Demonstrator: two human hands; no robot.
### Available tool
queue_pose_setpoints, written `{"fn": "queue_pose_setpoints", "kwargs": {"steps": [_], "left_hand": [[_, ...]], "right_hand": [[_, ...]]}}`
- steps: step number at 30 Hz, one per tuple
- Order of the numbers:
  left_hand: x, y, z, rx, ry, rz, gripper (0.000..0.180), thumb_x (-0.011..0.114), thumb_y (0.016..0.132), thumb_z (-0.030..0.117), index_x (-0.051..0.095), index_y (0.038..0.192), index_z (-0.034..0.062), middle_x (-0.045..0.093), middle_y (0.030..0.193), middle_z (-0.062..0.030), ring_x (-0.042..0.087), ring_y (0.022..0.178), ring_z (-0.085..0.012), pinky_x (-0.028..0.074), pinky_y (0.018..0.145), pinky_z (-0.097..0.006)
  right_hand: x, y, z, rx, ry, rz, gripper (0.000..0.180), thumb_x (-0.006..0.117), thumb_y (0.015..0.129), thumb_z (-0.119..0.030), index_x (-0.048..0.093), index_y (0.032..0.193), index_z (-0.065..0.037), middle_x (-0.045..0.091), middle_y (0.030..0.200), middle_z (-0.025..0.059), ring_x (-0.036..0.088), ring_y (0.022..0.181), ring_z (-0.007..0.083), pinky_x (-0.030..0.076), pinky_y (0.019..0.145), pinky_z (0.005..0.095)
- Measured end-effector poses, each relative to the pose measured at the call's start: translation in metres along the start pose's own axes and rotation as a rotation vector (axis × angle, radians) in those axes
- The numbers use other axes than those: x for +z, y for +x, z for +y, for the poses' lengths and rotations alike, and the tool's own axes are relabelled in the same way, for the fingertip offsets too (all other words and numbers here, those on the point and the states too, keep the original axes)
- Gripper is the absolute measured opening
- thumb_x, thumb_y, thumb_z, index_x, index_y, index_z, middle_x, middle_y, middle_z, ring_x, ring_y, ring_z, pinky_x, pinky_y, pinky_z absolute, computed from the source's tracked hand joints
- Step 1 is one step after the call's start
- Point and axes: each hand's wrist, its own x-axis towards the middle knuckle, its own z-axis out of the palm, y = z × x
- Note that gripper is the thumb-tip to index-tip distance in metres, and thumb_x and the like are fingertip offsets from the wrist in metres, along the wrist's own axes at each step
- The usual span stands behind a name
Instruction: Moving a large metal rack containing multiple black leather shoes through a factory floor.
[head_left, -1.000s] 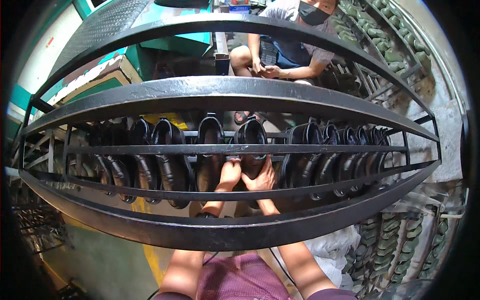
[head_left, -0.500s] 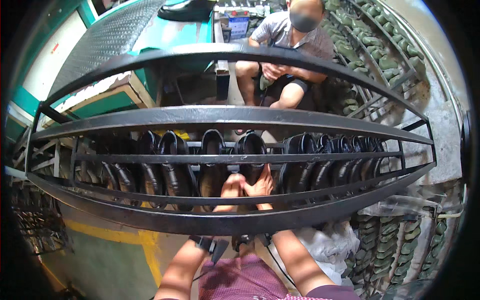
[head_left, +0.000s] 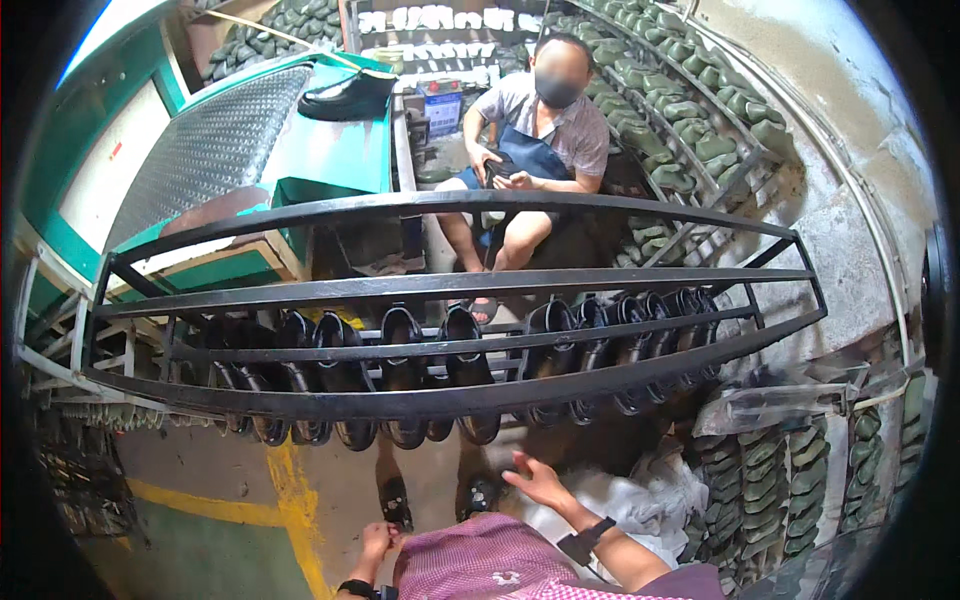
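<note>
My right hand (head_left: 538, 482) is open, with its fingers apart and nothing in it, below the near edge of the black metal rack (head_left: 480, 392). Low by my waist is my left hand (head_left: 377, 540), its fingers curled in and no object seen in it. Black leather shoes stand in a row on the rack, toes toward me. Nearest to my right hand are one shoe (head_left: 466, 362) and, to its left, another shoe (head_left: 402, 362). Rack bars cross in front of the shoes and hide parts of them.
Beyond the rack a seated person (head_left: 545, 140) holds a dark shoe (head_left: 497, 170). A green bench (head_left: 345, 150) bears a large black shoe (head_left: 348, 97). Shelves of green shoe lasts (head_left: 690, 125) line the right. White plastic bags (head_left: 650, 505) lie near my right arm.
Both hands have come back from a shoe in the rack toward my body. The view has tilted up, showing more of the far side. The seated person's hands hold a different-looking item.
</note>
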Motion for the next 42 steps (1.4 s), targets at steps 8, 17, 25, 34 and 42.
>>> {"fn": "queue_pose_setpoints", "kwargs": {"steps": [8, 17, 25, 34, 42], "left_hand": [[0.003, -0.028, -0.027, 0.014, -0.234, 0.184, 0.021, 0.040, 0.083, 0.017, 0.054, 0.083, 0.0010, 0.055, 0.065, -0.0060, 0.050, 0.046, -0.0153, 0.041, 0.040, -0.027], [0.010, -0.054, -0.026, 0.088, -0.294, 0.154, 0.022, 0.039, 0.082, 0.013, 0.053, 0.089, -0.0018, 0.057, 0.070, -0.0104, 0.054, 0.046, -0.0168, 0.043, 0.037, -0.027], [-0.029, -0.057, -0.049, 0.035, -0.290, 0.281, 0.020, 0.040, 0.077, 0.011, 0.055, 0.083, -0.0007, 0.058, 0.067, -0.0101, 0.055, 0.048, -0.0199, 0.044, 0.038, -0.028], [-0.058, -0.059, 0.003, 0.055, -0.494, 0.408, 0.025, 0.041, 0.080, 0.017, 0.056, 0.091, 0.0011, 0.060, 0.079, -0.0082, 0.056, 0.053, -0.0162, 0.047, 0.046, -0.027], [-0.082, -0.069, -0.032, 0.029, -0.698, 0.499, 0.022, 0.042, 0.079, 0.017, 0.056, 0.089, 0.0022, 0.059, 0.075, -0.0063, 0.055, 0.052, -0.0148, 0.048, 0.049, -0.029]], "right_hand": [[-0.016, -0.045, 0.034, 0.090, 0.330, -0.189, 0.051, 0.059, 0.079, -0.027, 0.043, 0.116, 0.003, 0.058, 0.097, 0.0124, 0.055, 0.086, 0.0144, 0.044, 0.077, 0.0270], [-0.020, -0.046, 0.032, 0.286, 0.635, -0.196, 0.043, 0.053, 0.083, -0.030, 0.045, 0.115, -0.004, 0.060, 0.092, 0.0063, 0.056, 0.072, 0.0109, 0.044, 0.061, 0.0234], [-0.006, -0.033, 0.009, 0.315, 0.697, -0.208, 0.034, 0.051, 0.084, -0.028, 0.046, 0.108, -0.004, 0.061, 0.090, 0.0109, 0.057, 0.072, 0.0135, 0.046, 0.060, 0.0235], [0.017, 0.025, 0.015, 0.547, 0.254, -0.464, 0.043, 0.057, 0.078, -0.037, 0.055, 0.104, -0.002, 0.061, 0.075, 0.0153, 0.056, 0.057, 0.0177, 0.048, 0.050, 0.0256], [0.045, 0.064, -0.028, 0.388, 0.183, -0.427, 0.038, 0.054, 0.080, -0.033, 0.052, 0.103, -0.003, 0.059, 0.078, 0.0136, 0.056, 0.055, 0.0199, 0.047, 0.045, 0.0285]]}}
